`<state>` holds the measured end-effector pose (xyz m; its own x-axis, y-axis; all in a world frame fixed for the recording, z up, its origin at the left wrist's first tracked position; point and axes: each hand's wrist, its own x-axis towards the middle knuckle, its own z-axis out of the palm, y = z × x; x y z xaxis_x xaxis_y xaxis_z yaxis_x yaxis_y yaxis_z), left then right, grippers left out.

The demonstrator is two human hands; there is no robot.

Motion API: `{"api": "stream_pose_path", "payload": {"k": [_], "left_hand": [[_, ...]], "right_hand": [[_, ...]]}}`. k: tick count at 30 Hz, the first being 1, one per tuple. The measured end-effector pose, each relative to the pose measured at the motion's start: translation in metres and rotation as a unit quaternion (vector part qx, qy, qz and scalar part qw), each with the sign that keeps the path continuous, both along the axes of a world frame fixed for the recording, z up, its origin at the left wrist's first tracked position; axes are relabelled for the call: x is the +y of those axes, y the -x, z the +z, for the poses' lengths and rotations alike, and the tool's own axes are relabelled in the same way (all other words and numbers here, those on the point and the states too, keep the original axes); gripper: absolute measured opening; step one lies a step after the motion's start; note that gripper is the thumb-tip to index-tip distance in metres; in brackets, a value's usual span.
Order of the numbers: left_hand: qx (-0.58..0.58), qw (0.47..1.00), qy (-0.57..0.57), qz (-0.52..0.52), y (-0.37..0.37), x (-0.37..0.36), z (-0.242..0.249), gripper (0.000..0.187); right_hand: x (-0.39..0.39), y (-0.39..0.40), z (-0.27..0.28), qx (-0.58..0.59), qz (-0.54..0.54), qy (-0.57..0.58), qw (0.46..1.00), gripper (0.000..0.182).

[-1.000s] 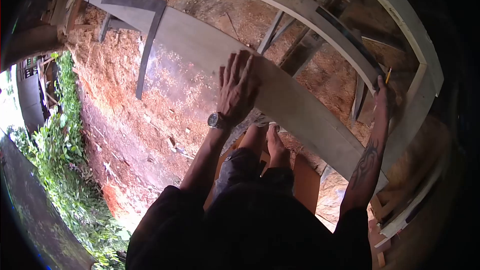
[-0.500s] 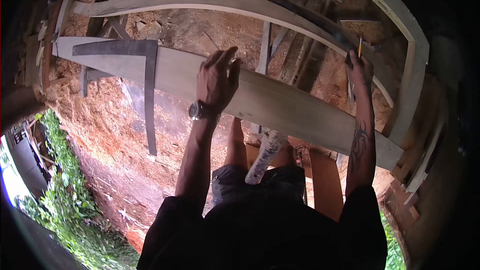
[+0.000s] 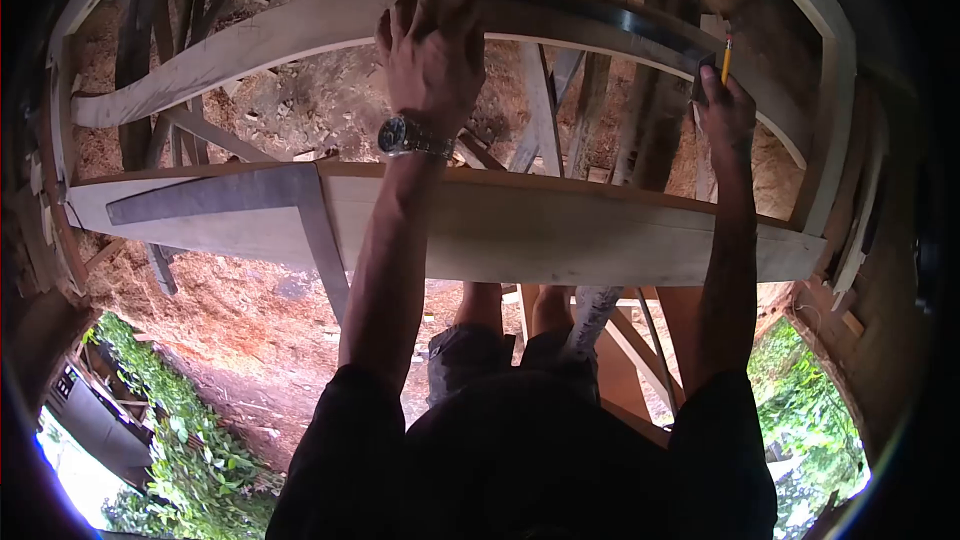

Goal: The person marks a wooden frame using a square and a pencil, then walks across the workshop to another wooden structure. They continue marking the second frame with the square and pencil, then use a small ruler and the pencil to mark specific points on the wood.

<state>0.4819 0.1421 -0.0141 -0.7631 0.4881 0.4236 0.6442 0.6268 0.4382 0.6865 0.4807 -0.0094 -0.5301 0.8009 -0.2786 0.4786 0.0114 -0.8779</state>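
A long dark metal strip [image 3: 610, 15], shiny in the middle, lies along the top of a curved wooden beam [image 3: 270, 35]. My left hand [image 3: 435, 60], with a watch on its wrist, has its fingers curled over the strip's left end; the fingertips are hidden. At the other end my right hand [image 3: 722, 105] grips the strip, and a yellow pencil [image 3: 726, 60] sticks up from its fingers. Nearer to me, a wide pale board [image 3: 540, 230] spans beneath my forearms. A dark metal square [image 3: 215, 190] rests on its left part, one leg hanging past the near edge.
Curved wooden frame pieces [image 3: 825, 70] rise at both sides. Crossed wooden supports [image 3: 540, 105] stand under and behind the beam. Wood shavings [image 3: 220, 305] cover the ground. Green plants [image 3: 195, 430] grow at lower left and right. A pale post [image 3: 593, 320] stands by my legs.
My left hand has moved up and away from over the board to the strip's left end. My right hand stays at its end with the pencil. The view has turned and shifted.
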Motion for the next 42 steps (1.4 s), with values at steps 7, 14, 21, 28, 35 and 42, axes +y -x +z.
{"api": "stream_pose_path", "payload": {"k": [7, 14, 21, 28, 35, 42], "left_hand": [[0.015, 0.998, -0.060, -0.024, 0.005, 0.001, -0.002, 0.029], [0.021, 0.998, -0.057, -0.030, 0.005, 0.000, -0.004, 0.030], [0.024, 0.997, -0.060, -0.033, 0.007, -0.002, -0.010, 0.029], [-0.003, 0.999, -0.028, -0.022, 0.007, -0.002, -0.004, 0.025], [0.021, 0.998, -0.024, -0.048, 0.010, 0.003, 0.001, 0.025], [-0.015, 0.998, -0.003, -0.056, 0.006, 0.005, 0.012, 0.029]], "right_hand": [[0.016, 0.003, 0.005, -0.106, 0.066, -0.097, 0.987, 0.042], [0.016, 0.005, 0.015, -0.146, 0.086, -0.080, 0.982, 0.036], [0.004, 0.012, 0.021, -0.090, 0.077, -0.052, 0.992, 0.037], [0.017, 0.011, 0.019, -0.119, 0.101, -0.034, 0.987, 0.038], [0.012, 0.024, 0.035, -0.158, 0.115, -0.060, 0.979, 0.039], [0.015, 0.027, 0.037, -0.141, 0.129, -0.033, 0.981, 0.036]]}}
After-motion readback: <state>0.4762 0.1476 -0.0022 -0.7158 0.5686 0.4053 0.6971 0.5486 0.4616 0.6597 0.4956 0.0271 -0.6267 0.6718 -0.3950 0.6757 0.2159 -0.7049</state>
